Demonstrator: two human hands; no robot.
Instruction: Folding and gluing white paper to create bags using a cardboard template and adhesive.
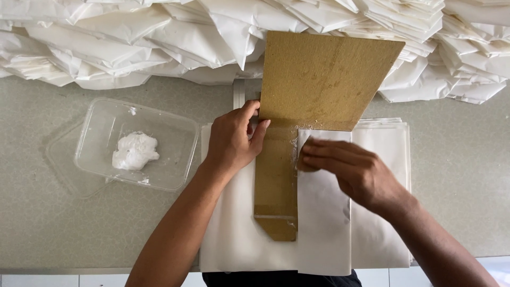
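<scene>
Hands (234,141) on cardboard template (319,79) (paper (382,212) beneath)

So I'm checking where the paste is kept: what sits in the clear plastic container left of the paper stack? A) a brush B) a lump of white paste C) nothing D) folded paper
B: the clear plastic container holds a lump of white paste on its floor, with no brush or paper inside.
</scene>
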